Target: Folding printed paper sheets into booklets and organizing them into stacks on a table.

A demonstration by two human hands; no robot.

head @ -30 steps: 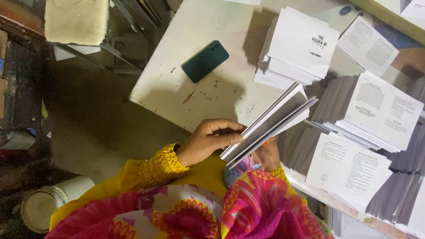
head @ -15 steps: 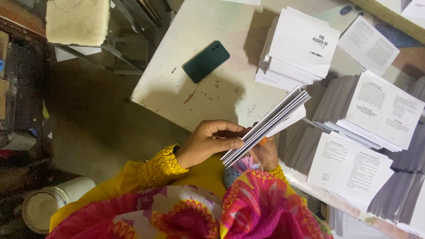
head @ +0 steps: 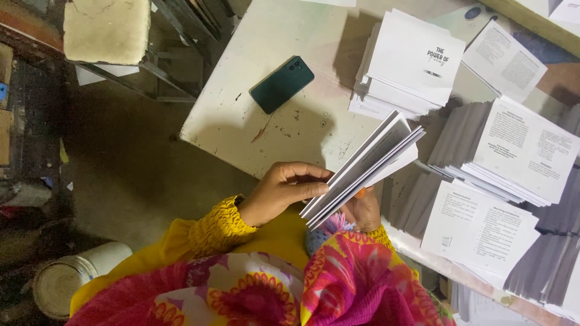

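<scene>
The pale table (head: 284,130) fills the upper middle of the frame, paper stacks (head: 513,151) spreading down its right side. At centre, a sheaf of folded sheets (head: 365,166) tilts up to the right. The left hand (head: 281,193) pinches its lower left edge, fingers curled shut on it; the right hand (head: 362,211) grips underneath, mostly hidden. A dark phone (head: 282,84) lies above, well apart.

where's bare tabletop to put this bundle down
Bare tabletop lies around the dark green phone: between it and the near edge, and behind it to the far edge. A narrower strip runs from the phone to the white booklet stack. The right side is crowded with overlapping printed stacks. Left hand and right hand hold the folded sheets.
</scene>
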